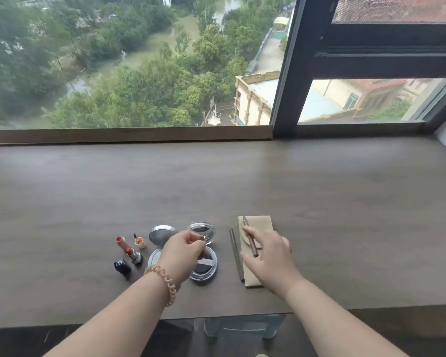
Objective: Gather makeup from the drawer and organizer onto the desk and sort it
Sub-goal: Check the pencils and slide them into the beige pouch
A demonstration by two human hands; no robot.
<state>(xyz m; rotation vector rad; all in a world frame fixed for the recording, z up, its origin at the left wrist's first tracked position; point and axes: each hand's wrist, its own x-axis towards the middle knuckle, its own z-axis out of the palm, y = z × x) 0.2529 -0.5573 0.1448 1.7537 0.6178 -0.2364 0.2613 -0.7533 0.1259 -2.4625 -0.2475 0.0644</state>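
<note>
Makeup lies near the front edge of the dark wooden desk [242,176]. My left hand [182,247] pinches a small pinkish lipstick-like tube over an open round compact [204,266]. Behind it stand a silver lid [161,234] and a clear round case [201,229]. To the left are an open red lipstick [133,255], its black cap [122,266], a pinkish tube [121,243] and a small orange pot [140,242]. My right hand [268,256] holds a brown pencil [251,243] over a beige pouch [258,222]. A thin dark pencil [236,253] lies beside the pouch.
A large window with a dark frame [289,68] runs along the desk's far edge, over a wooden sill [126,135]. Under the desk's front edge a clear organizer [245,327] shows.
</note>
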